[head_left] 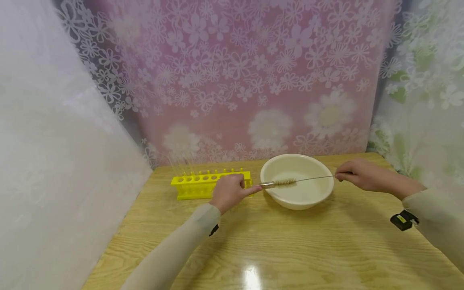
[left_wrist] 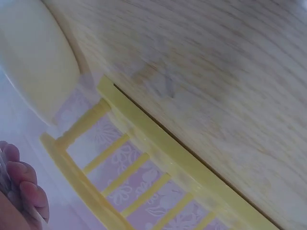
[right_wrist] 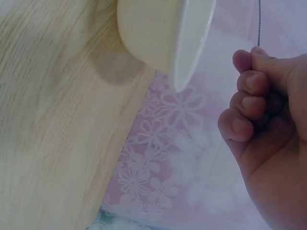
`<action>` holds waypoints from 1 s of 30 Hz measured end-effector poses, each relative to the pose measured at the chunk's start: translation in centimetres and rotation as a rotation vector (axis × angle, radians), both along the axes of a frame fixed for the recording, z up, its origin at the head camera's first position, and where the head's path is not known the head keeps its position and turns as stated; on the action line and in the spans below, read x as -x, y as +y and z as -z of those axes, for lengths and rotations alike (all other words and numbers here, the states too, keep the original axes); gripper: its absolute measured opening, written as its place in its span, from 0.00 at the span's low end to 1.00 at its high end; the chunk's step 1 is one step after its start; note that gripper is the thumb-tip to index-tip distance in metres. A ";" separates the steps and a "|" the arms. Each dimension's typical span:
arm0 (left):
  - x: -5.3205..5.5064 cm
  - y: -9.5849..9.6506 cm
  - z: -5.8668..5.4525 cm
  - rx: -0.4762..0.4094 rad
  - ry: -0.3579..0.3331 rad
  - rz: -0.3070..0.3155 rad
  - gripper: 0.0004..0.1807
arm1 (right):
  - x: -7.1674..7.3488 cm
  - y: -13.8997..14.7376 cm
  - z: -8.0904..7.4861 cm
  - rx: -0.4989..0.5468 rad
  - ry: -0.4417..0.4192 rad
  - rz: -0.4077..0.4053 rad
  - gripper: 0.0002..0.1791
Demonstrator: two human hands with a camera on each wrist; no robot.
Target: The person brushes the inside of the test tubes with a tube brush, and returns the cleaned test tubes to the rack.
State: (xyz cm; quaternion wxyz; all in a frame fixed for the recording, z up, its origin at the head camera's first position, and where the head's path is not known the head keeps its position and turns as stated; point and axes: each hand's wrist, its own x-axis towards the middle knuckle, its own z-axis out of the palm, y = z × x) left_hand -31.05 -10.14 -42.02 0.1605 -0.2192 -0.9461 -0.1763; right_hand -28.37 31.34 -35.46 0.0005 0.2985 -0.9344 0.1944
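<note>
My left hand (head_left: 229,191) grips a clear glass test tube (head_left: 267,185), whose end points right over the left rim of the white basin (head_left: 298,203). In the left wrist view, curled fingers (left_wrist: 29,184) wrap the glass at the lower left edge. Bristles of a test tube brush (head_left: 285,182) show at the tube's mouth, above the basin; whether its tip is inside the tube I cannot tell. Right of the basin, my right hand (head_left: 362,175) pinches the end of the brush's thin twisted wire (right_wrist: 259,24) between thumb and forefinger.
Behind the left hand stands a yellow test tube rack (head_left: 210,178), with several glass tubes (head_left: 183,164) upright at its left end. All sit on a wooden table (head_left: 282,245). Floral curtains (head_left: 253,80) hang behind and at the sides.
</note>
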 end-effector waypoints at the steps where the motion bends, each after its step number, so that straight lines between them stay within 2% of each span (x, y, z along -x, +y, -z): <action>1: 0.0 0.1 0.0 0.004 0.002 0.001 0.36 | -0.1 0.1 0.0 0.003 0.004 0.002 0.08; 10: 0.2 0.6 0.3 0.000 -0.007 -0.003 0.34 | -0.1 -0.1 -0.2 0.011 0.045 -0.038 0.08; 16: -0.2 1.8 0.1 -0.001 -0.006 0.022 0.33 | 0.0 -2.2 -0.2 -0.017 -0.016 -0.027 0.10; 18: -0.5 2.6 0.0 -0.018 -0.011 0.058 0.32 | 0.1 -3.6 0.2 -0.007 -0.030 -0.058 0.11; 22: -1.0 4.3 -0.1 -0.007 0.008 0.110 0.33 | 0.3 -6.9 1.6 0.034 -0.018 -0.194 0.12; 25: -1.1 4.8 0.0 0.030 0.034 0.094 0.34 | 0.3 -8.7 2.3 0.038 -0.005 -0.244 0.12; 30: -0.7 4.3 0.0 0.034 0.027 0.078 0.33 | 0.6 -9.5 2.5 0.013 0.035 -0.246 0.13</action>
